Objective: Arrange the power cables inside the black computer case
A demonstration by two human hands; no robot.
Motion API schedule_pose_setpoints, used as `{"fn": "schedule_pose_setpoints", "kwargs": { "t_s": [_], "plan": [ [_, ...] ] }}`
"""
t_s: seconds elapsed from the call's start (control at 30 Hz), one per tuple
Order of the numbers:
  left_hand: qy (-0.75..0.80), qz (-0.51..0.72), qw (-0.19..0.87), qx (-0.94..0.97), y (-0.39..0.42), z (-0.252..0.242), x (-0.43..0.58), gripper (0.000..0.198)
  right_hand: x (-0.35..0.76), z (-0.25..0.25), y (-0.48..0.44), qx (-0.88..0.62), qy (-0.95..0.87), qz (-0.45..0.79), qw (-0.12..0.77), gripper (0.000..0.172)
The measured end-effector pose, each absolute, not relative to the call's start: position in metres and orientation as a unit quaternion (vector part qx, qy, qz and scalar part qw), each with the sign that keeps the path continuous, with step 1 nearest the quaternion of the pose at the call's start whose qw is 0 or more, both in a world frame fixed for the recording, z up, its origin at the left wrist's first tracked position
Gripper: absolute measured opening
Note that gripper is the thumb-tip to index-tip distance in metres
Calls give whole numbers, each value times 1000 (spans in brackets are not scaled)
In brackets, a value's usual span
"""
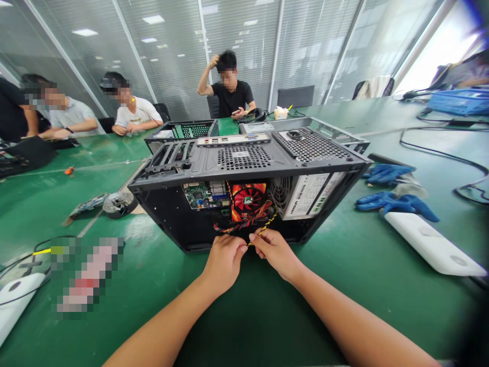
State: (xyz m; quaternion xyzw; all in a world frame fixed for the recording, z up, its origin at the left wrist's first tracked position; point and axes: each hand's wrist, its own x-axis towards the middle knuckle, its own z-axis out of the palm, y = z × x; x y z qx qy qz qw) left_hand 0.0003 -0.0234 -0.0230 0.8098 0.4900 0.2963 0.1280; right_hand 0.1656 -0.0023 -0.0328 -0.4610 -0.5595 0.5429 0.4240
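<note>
In front of me a black computer case (206, 168) lies on the green table, its open side facing me. Inside it are a motherboard (204, 196), a red and black cooling fan (249, 201) and a silver power supply (311, 196). A yellow and black twisted cable (269, 223) comes out of the case. My left hand (226, 257) pinches its lower end, and my right hand (274, 250) grips it a little higher up. Both hands are close together at the case's near edge. Red and black wires (244, 223) hang in front of the fan.
Blue gloves (397, 205) and a white power bank-like device (431, 242) lie to the right. A blue basket (458, 101) stands at the far right. On the left is a roll of tape (119, 203). Another case (183, 130) stands behind; several people sit across the table.
</note>
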Motion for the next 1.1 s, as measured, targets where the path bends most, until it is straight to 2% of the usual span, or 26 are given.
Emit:
{"fn": "schedule_pose_setpoints", "kwargs": {
  "t_s": [0.4,0.57,0.7,0.8,0.97,1.03,1.1],
  "plan": [
    [504,304,191,785,-24,-15,1,20,168,-34,0,-437,-596,537,407,39],
    [503,301,103,804,-27,-17,1,13,167,-35,-1,-480,-586,521,394,42],
    [504,284,62,813,-28,-17,1,14,168,-37,-1,-497,-593,508,378,39],
    [512,283,110,804,-27,-16,2,16,169,-36,-1,-484,-605,506,378,37],
    [507,297,263,765,-21,-13,0,22,170,-35,0,-454,-617,514,387,38],
    [506,304,271,761,-20,-13,0,22,169,-34,1,-456,-610,517,391,40],
    [510,308,228,770,-22,-13,-1,20,168,-34,1,-464,-599,519,396,43]
  ]
}}
